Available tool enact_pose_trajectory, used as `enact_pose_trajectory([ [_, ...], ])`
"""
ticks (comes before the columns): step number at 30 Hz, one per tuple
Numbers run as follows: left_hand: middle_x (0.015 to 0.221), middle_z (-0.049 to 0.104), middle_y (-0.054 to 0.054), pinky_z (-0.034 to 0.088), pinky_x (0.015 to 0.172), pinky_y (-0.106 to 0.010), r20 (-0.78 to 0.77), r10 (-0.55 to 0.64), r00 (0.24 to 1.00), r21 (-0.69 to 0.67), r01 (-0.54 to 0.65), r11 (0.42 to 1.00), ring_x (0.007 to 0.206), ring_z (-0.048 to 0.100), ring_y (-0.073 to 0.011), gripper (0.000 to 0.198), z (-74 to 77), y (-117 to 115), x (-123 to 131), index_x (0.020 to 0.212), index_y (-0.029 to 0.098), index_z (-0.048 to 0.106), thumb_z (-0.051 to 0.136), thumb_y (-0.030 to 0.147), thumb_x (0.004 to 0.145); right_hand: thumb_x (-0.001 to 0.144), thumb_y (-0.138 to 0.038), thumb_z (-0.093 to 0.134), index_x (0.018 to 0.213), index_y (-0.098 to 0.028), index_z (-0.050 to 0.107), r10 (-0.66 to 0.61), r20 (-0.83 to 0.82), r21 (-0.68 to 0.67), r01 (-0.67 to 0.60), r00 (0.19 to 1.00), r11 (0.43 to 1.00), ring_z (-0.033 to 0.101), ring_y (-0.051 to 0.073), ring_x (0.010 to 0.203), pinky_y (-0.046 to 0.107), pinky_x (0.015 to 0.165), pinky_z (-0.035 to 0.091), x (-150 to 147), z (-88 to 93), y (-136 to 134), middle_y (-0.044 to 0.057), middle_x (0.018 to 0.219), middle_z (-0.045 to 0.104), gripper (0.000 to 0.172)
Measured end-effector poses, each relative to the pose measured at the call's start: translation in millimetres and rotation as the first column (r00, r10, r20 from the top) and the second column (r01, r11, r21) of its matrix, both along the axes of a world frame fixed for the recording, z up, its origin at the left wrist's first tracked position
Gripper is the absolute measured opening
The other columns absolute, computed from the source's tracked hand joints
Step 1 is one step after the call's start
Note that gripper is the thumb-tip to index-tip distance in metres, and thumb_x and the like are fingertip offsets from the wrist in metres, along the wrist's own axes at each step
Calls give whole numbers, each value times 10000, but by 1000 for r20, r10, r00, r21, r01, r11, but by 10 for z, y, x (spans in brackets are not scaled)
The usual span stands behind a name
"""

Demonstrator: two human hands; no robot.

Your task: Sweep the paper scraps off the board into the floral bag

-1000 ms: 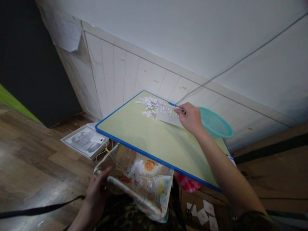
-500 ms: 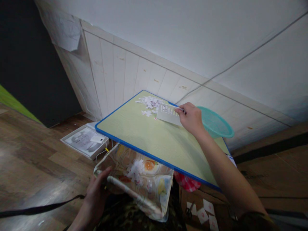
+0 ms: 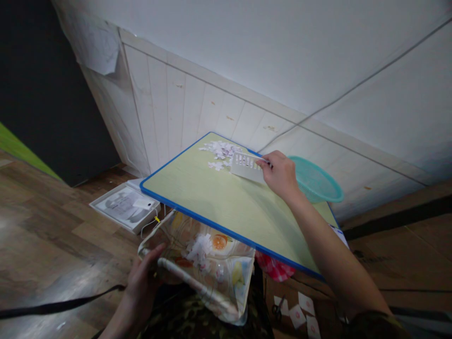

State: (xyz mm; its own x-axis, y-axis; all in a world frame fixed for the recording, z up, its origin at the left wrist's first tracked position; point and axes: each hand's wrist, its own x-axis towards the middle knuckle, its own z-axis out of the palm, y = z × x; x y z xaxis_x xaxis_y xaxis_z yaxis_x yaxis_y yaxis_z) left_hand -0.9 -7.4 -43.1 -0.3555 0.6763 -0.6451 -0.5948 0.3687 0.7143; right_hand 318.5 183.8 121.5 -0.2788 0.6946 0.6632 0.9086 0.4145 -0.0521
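Note:
My right hand is closed on a flat white plate with rows of slots, held over the yellow tabletop with its blue edge. Just past the plate's left end lies a pile of white paper scraps, a smaller cluster in front of it. Lower down, my left hand grips the left rim of a fruit-printed cloth container. It sits tilted at the table's near edge, and more paper scraps lie inside it.
A turquoise plastic basket stands on the table's right side against the white panelled wall. On the floor at left is an open white box. Scissors and paper cards lie below right, near a red checked cloth.
Hardly anything differs. The slotted plate has shifted very slightly at its left end; both hands keep their places and grips.

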Motion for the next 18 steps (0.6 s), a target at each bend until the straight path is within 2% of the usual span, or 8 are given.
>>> enact_pose_trajectory([
  [4,787,663,-12,536,526,-292,7,-4,1000,4,4,1000,700,618,-202,288,-65,0,-10,906,192,739,828,342,677,979,-278,631,875,-188,729,10,9,3,-10,1000,1000,674,262,842,374,765,493,0,-1,0,110,878,743,170],
  [7,818,690,-22,541,518,-301,4,-1,1000,-1,1,1000,691,630,-205,266,-41,6,6,918,188,739,791,326,698,968,-279,641,870,-185,732,27,9,5,-27,1000,1000,675,253,816,364,740,493,13,19,-31,102,869,744,164],
  [13,930,748,-51,574,550,-327,16,-18,1000,-2,18,1000,803,693,-259,330,79,22,41,992,198,736,781,310,685,951,-289,656,851,-198,737,74,29,-9,-73,997,997,666,234,766,348,697,478,23,124,-175,82,847,741,157],
  [18,946,752,-75,581,555,-332,-2,-17,1000,10,17,1000,825,692,-267,350,-2,9,18,961,181,746,810,347,659,966,-334,654,842,-210,730,106,12,-23,-105,994,994,649,218,718,344,678,471,25,144,-255,68,821,732,191],
])
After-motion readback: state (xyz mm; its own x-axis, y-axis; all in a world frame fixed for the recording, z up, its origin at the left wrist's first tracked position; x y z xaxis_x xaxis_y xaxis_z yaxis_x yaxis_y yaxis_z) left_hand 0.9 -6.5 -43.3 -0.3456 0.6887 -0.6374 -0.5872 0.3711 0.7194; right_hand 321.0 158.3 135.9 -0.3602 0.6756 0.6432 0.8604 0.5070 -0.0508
